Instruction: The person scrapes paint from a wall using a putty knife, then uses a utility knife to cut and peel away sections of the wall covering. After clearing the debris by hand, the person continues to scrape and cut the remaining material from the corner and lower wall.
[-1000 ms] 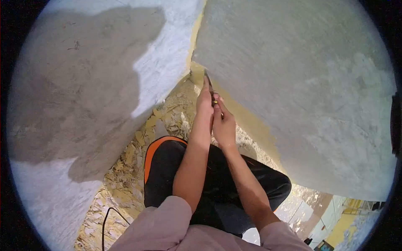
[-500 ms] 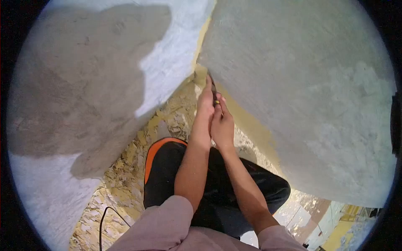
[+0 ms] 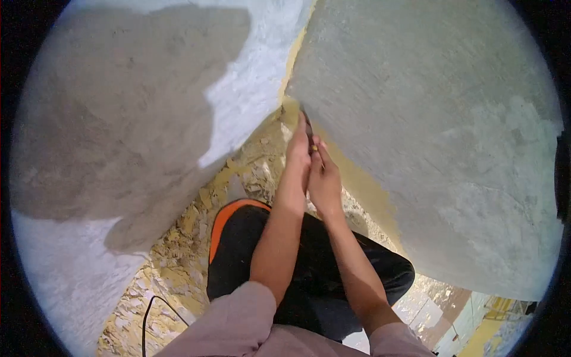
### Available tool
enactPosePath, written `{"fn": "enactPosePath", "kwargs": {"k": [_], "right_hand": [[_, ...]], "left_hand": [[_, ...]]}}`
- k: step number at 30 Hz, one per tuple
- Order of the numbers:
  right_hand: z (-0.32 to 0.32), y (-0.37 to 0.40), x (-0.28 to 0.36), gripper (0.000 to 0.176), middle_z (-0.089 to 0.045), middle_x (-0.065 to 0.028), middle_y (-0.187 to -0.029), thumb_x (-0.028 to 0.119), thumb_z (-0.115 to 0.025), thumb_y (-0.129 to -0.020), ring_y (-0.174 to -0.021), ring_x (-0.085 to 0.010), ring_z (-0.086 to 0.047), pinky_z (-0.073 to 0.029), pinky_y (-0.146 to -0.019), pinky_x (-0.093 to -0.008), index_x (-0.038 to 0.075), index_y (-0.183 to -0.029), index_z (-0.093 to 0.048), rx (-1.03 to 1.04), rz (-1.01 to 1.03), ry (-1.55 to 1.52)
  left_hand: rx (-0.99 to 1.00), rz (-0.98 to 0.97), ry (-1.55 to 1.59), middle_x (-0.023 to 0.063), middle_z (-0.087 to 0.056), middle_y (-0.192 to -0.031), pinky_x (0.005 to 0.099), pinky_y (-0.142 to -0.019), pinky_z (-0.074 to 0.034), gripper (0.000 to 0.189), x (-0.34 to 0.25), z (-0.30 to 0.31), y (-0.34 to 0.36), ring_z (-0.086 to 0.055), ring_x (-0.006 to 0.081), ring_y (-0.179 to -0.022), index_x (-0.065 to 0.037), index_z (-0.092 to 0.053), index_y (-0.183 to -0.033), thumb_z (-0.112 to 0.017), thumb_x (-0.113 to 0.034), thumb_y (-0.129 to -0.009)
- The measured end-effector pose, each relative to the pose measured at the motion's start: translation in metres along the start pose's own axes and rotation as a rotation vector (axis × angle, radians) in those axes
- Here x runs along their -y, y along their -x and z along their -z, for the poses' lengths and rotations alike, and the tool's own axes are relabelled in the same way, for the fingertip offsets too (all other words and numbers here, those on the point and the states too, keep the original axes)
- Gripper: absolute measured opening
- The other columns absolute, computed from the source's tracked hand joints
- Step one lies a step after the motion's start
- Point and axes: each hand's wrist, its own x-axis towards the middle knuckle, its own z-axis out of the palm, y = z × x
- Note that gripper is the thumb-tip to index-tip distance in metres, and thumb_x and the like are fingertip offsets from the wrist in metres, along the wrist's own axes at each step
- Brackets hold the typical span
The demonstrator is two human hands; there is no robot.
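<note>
Both hands are together low in the corner where two walls meet. A dark, narrow scraper [image 3: 308, 129] points up against the right-hand wall [image 3: 416, 131], close to the yellow paint strip [image 3: 291, 113] at the corner. My right hand [image 3: 325, 181] is closed round its lower end, where a small yellow spot shows. Along the scraper's left side lies my left hand [image 3: 299, 146], its fingers pressed to the tool and pointing at the corner. The scraper's tip is partly hidden by the left fingers.
Peeled yellow and white paint flakes [image 3: 172, 262] litter the floor along the left wall [image 3: 107, 119]. A black cable [image 3: 146, 315] curves at the lower left. My bent legs in black trousers [image 3: 321, 268] are beneath my arms. Yellow paint remains low on the right wall.
The view has shifted slightly, so walls and hands appear a little further right. Both hands keep their hold on the scraper at nearly the same place in the corner.
</note>
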Motion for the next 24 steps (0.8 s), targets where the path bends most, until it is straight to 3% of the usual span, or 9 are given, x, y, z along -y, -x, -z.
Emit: {"fn": "enactPosePath", "kwargs": {"k": [6,7,10,11,14,16,18,20,24], "right_hand": [[-0.006,0.002,0.002,0.034,-0.050,-0.0210,-0.122,0.011,-0.036,-0.093,-0.118,-0.0254,-0.045,-0.033,-0.097,-0.0298,-0.004,-0.121,-0.046,-0.063,0.109,-0.016],[-0.006,-0.011,-0.002,0.034,-0.050,-0.0203,-0.122,0.011,-0.035,-0.093,-0.116,-0.0248,-0.046,-0.032,-0.097,-0.0293,-0.004,-0.122,-0.046,0.003,0.192,-0.040],[-0.017,-0.017,0.003,0.034,-0.050,-0.0188,-0.122,0.011,-0.036,-0.093,-0.114,-0.0234,-0.046,-0.032,-0.096,-0.0296,-0.004,-0.122,-0.045,0.044,-0.057,0.072],[-0.015,-0.013,-0.012,0.036,-0.052,-0.0171,-0.120,0.015,-0.038,-0.093,-0.112,-0.0224,-0.048,-0.034,-0.095,-0.0297,-0.004,-0.123,-0.045,0.015,0.084,0.036],[0.013,0.017,-0.018,0.039,-0.052,-0.0165,-0.120,0.020,-0.039,-0.093,-0.110,-0.0222,-0.049,-0.033,-0.095,-0.0303,-0.003,-0.124,-0.045,-0.018,0.008,0.061],[0.050,0.045,-0.011,0.040,-0.060,-0.0126,-0.101,0.023,-0.039,-0.093,-0.087,-0.0179,-0.056,-0.045,-0.076,-0.0285,-0.001,-0.124,-0.046,-0.045,-0.102,0.084],[0.096,0.058,-0.023,0.040,-0.057,-0.0042,-0.075,0.022,-0.040,-0.091,-0.061,-0.0105,-0.050,-0.040,-0.048,-0.0234,0.004,-0.125,-0.048,-0.031,-0.290,-0.055],[0.131,0.083,-0.007,0.039,-0.047,0.0025,-0.061,0.020,-0.041,-0.089,-0.049,-0.0061,-0.039,-0.025,-0.038,-0.0206,0.009,-0.126,-0.049,-0.067,-0.497,-0.231],[0.174,0.141,0.006,0.042,-0.054,-0.0031,-0.074,0.014,-0.045,-0.089,-0.061,-0.0105,-0.050,-0.040,-0.054,-0.0217,0.008,-0.131,-0.042,0.000,-0.515,-0.037]], "left_hand": [[0.068,-0.029,0.059,0.0002,-0.036,-0.052,0.0259,-0.040,-0.037,0.043,-0.005,-0.004,0.003,-0.037,0.0118,-0.043,-0.008,-0.049,-0.086,-0.047,-0.051,-0.086],[-0.085,-0.088,-0.113,0.0012,-0.036,-0.051,0.0267,-0.041,-0.038,0.047,-0.009,-0.005,-0.005,-0.039,0.0134,-0.044,-0.007,-0.049,-0.083,-0.046,-0.054,-0.086],[0.034,-0.061,-0.065,0.0026,-0.037,-0.049,0.0278,-0.041,-0.038,0.051,-0.017,0.018,-0.030,-0.041,0.0148,-0.044,-0.006,-0.049,-0.080,-0.045,-0.057,-0.085],[-0.011,-0.067,-0.138,0.0017,-0.037,-0.049,0.0272,-0.040,-0.038,0.050,-0.010,0.019,-0.031,-0.040,0.0146,-0.043,-0.007,-0.048,-0.080,-0.047,-0.056,-0.084],[-0.039,0.044,-0.072,0.0014,-0.037,-0.050,0.0266,-0.039,-0.037,0.048,0.026,0.010,-0.008,-0.039,0.0145,-0.042,-0.007,-0.047,-0.081,-0.048,-0.055,-0.084],[-0.010,0.082,0.150,0.0012,-0.036,-0.050,0.0263,-0.039,-0.037,0.047,0.068,-0.004,0.010,-0.038,0.0137,-0.042,-0.007,-0.045,-0.079,-0.048,-0.053,-0.085],[-0.063,0.118,0.152,0.0004,-0.036,-0.052,0.0268,-0.042,-0.038,0.046,0.102,-0.025,0.042,-0.038,0.0128,-0.044,-0.008,-0.043,-0.076,-0.046,-0.053,-0.086],[-0.039,0.208,0.150,0.0001,-0.033,-0.052,0.0277,-0.044,-0.039,0.045,0.127,-0.039,0.071,-0.036,0.0129,-0.044,-0.010,-0.039,-0.071,-0.043,-0.052,-0.088],[0.022,0.435,0.169,-0.0001,-0.031,-0.052,0.0274,-0.047,-0.038,0.043,0.180,-0.045,0.103,-0.036,0.0130,-0.046,-0.011,-0.035,-0.066,-0.036,-0.045,-0.092]]}}
